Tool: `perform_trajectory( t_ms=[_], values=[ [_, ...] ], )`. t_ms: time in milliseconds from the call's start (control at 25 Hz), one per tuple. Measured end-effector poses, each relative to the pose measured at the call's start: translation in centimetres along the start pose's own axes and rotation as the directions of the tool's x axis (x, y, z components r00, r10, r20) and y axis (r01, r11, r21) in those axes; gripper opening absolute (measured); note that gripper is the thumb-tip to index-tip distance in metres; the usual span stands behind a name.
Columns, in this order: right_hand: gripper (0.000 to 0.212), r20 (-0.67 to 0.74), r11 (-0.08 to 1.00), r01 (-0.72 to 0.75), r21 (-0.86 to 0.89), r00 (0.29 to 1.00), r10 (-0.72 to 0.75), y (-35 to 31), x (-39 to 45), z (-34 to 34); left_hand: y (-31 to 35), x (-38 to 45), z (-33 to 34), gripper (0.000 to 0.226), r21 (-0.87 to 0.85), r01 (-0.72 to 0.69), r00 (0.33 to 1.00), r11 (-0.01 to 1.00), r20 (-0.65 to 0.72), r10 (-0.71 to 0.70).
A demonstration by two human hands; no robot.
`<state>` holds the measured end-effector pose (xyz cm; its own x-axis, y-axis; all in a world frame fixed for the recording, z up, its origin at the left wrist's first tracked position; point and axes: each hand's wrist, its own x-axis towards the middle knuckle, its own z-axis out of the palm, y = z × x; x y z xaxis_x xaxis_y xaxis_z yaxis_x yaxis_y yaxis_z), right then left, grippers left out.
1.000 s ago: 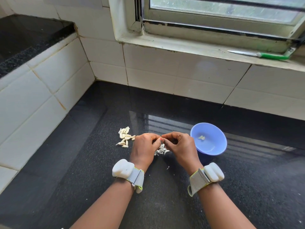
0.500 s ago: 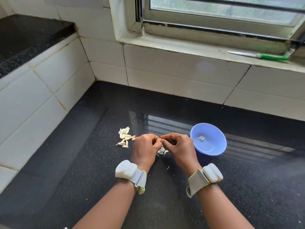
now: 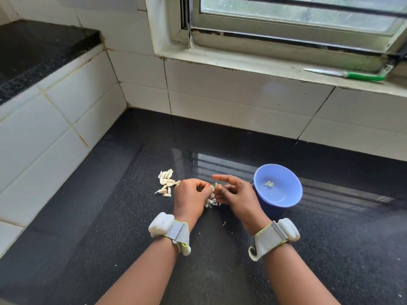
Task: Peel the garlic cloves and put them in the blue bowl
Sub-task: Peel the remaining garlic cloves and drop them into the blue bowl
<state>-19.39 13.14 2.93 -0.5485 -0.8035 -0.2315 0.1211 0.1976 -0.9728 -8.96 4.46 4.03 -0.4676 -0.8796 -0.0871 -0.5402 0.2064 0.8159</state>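
Head view: both hands are meeting over the black worktop [image 3: 92, 216], just in front of the person. The left hand [image 3: 189, 200] is curling its fingers and pinching a clove [image 3: 214, 186] at its fingertips. The right hand [image 3: 236, 195] is pinching the same clove from the other side with thumb and a lower finger, while its forefinger is sticking out straight above, pointing left. The clove is sitting between the two hands, held above the worktop.

Directly under the clove, a small heap of skins [image 3: 211, 201] is lying on the worktop, between the two hands. A pile of cloves [image 3: 166, 182] is lying just left of the left hand, near its knuckles but apart from them. The bowl [image 3: 286, 194] is standing just right of the right hand, partly behind it, with a few peeled pieces [image 3: 268, 184] lying inside.

Each wrist is wearing a grey band with a white unit. A knife [image 3: 343, 74] with a green handle is lying on the window sill [image 3: 253, 64], well apart from the hands.
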Motion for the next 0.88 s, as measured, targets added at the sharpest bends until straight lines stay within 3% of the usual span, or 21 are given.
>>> perform_trajectory(
  t_ms=[280, 520, 680, 880],
  values=[
    [0.016, 0.078, 0.948, -0.147, 0.283, 0.988, 0.13, -0.43, -0.13, -0.37, 0.23, 0.09, 0.0, 0.014, 0.074, -0.035, 0.999, 0.997, -0.01, 0.036],
    [0.011, -0.012, 0.968, -0.116, 0.22, 0.992, 0.122, -0.57, -0.02, -0.81, 0.03, -0.13, 0.37, 0.014, 0.134, -0.067, 0.998, 0.989, -0.006, 0.068],
    [0.01, -0.162, 0.993, -0.037, 0.114, 0.985, 0.055, -0.5, 0.19, -0.8, -0.01, -0.16, 0.35, 0.014, 0.145, -0.08, 0.996, 0.986, -0.014, 0.083],
    [0.011, -0.209, 0.983, -0.016, 0.181, 0.976, 0.054, -0.49, 0.46, -0.85, -0.45, -0.19, 0.72, 0.014, 0.203, -0.137, 0.99, 0.97, 0.015, 0.137]
  ],
)
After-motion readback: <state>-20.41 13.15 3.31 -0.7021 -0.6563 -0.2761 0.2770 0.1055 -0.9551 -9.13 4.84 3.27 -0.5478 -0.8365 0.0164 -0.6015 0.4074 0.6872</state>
